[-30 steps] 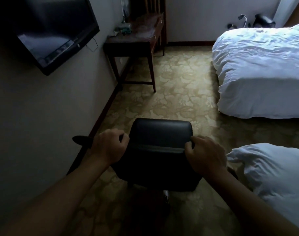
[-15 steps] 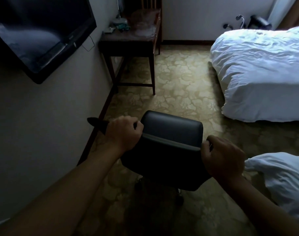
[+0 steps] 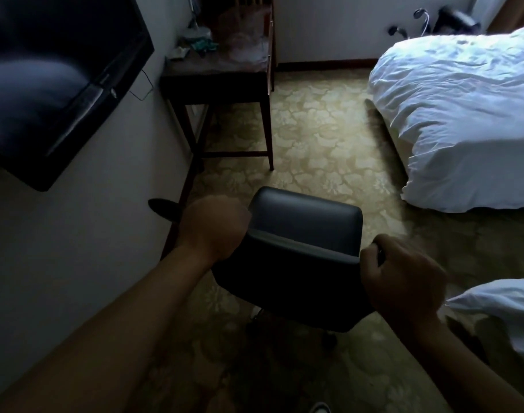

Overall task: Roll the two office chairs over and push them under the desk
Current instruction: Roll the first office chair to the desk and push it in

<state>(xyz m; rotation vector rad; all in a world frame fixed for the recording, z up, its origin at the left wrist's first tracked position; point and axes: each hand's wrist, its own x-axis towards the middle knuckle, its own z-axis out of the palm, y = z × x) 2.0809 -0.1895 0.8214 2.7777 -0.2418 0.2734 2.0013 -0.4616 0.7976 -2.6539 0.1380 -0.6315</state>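
Note:
A black office chair (image 3: pixel 299 234) stands in front of me on the patterned carpet, seen from behind and above. My left hand (image 3: pixel 214 228) grips the left top corner of its backrest. My right hand (image 3: pixel 403 281) grips the right edge of the backrest. One armrest tip (image 3: pixel 162 207) pokes out on the left near the wall. A dark wooden desk (image 3: pixel 216 76) stands ahead against the left wall, its underside open between the legs. A second black chair (image 3: pixel 454 19) is partly visible at the far wall, behind the bed.
A wall-mounted TV (image 3: pixel 58 84) juts out at the upper left. A white bed (image 3: pixel 463 114) fills the right side and another white duvet (image 3: pixel 505 311) lies at the lower right. Carpet runs between wall and beds toward the desk. Clutter lies on the desk top.
The chair has rolled forward along the wall toward the desk, with both hands still holding the backrest. The desk and TV appear closer.

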